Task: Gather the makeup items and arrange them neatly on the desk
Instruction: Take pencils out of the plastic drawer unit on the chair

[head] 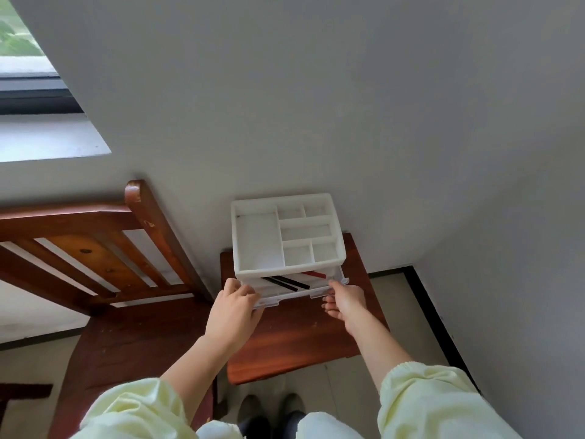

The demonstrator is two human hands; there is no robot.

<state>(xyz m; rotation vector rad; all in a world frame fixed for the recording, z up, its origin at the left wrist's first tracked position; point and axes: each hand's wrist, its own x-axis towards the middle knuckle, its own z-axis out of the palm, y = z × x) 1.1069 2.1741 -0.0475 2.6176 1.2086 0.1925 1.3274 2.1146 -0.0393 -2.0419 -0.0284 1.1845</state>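
Observation:
A white plastic organiser [286, 231] with an open, divided top tray stands at the back of a small wooden table [297, 337], against the wall. Its top compartments hold nothing. Below the tray a clear drawer [296, 291] is pulled partly out. Inside it lie two black pencils [286, 282] and a red one [316, 275]. My left hand [234, 308] grips the drawer's front left corner. My right hand [343, 301] holds its front right corner from below.
A wooden chair [104, 261] stands to the left, its seat beside the small table. A window [34, 90] is at the upper left. The tiled floor [392, 305] and a dark skirting strip run along the right wall. My shoes [272, 407] are under the table's edge.

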